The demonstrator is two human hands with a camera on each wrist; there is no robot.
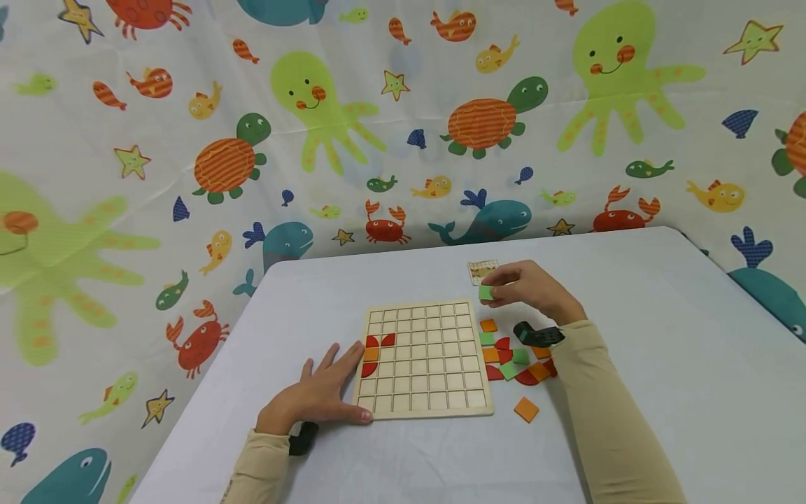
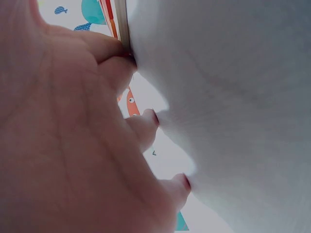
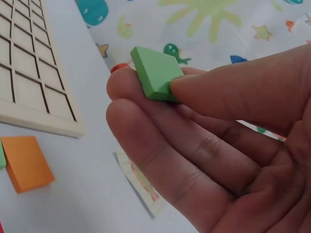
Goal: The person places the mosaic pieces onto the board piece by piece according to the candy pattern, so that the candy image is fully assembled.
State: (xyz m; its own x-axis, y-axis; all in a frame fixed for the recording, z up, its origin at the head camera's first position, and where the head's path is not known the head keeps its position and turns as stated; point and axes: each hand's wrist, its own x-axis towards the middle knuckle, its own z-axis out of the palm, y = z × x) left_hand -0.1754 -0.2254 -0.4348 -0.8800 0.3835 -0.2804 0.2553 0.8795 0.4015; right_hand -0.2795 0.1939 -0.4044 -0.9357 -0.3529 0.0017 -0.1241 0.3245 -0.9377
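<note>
My right hand (image 1: 527, 288) pinches a green square tile (image 3: 158, 73) between thumb and fingers, above the table near the board's far right corner. The wooden grid board (image 1: 428, 360) lies flat in front of me. Spread fingers of my left hand (image 1: 321, 392) rest at the board's left edge, the thumb by its near left corner. Along the board's left columns lie an orange square tile (image 1: 372, 355) and red curved pieces (image 1: 369, 369). Just beyond the right hand is a small picture card (image 1: 480, 271), partly covered by it in the head view.
A loose pile of green, orange and red pieces (image 1: 508, 369) lies right of the board, partly under the right wrist. One orange tile (image 1: 526, 409) sits apart, nearer me. A sea-animal patterned cloth (image 1: 390, 126) hangs behind the white table (image 1: 327, 294).
</note>
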